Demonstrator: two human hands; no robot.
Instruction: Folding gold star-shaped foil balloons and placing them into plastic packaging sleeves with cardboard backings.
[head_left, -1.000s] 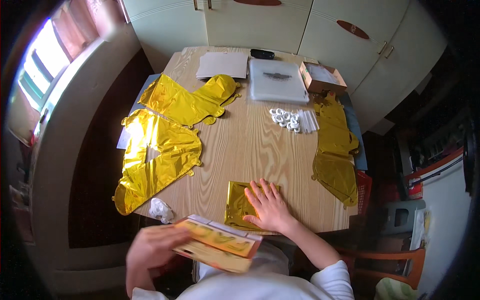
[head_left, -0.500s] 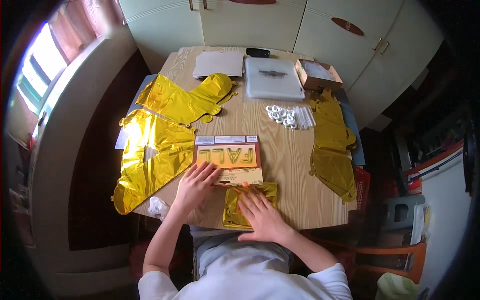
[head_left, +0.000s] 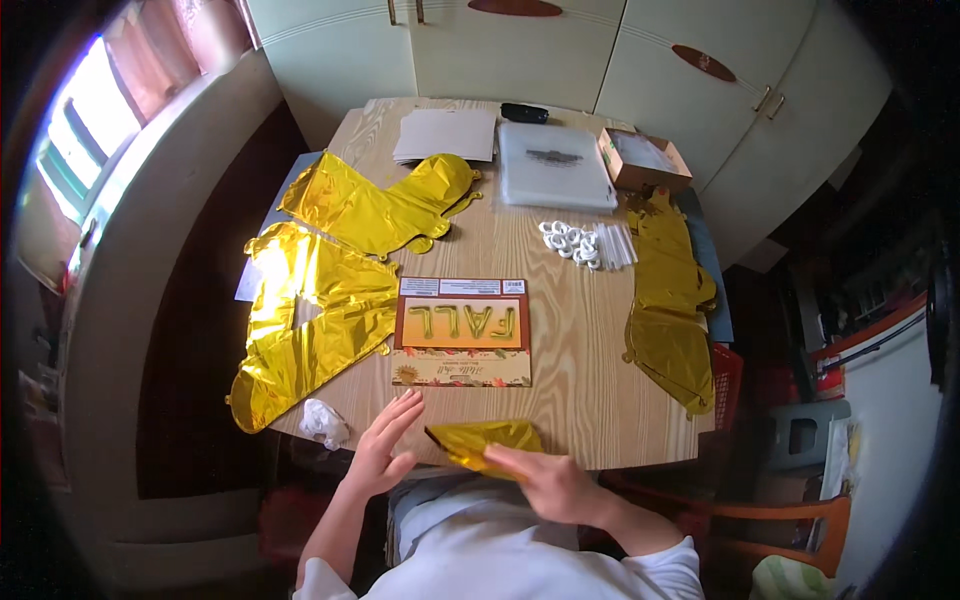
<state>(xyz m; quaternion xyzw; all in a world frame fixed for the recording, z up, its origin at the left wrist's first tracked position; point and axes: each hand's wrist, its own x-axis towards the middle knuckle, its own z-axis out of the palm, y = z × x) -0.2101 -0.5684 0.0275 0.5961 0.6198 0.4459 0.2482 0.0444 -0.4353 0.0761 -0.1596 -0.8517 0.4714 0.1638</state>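
My right hand (head_left: 562, 487) pinches the near right side of a folded gold foil balloon (head_left: 478, 438), which is partly lifted and tilted at the table's front edge. My left hand (head_left: 385, 448) holds nothing; its fingers are stretched out and its thumb stands apart, just left of the foil. Just beyond both hands a printed orange and brown card (head_left: 462, 366) lies flat, upside down to me, with a picture of gold letters. A crumpled white tissue (head_left: 324, 424) sits left of my left hand.
Flat gold foil balloons lie at the left (head_left: 315, 335), far left (head_left: 385, 208) and right (head_left: 668, 290). White ribbon rolls (head_left: 570, 240) and clear straws (head_left: 614, 246) lie beyond the card. Farther back are grey sheets (head_left: 445, 135), a stack of clear bags (head_left: 556, 180), an open box (head_left: 645, 160) and a black object (head_left: 524, 113).
My left hand has left the card and drawn back toward me. My right hand, flat on the folded foil before, now grips it and has raised part of it.
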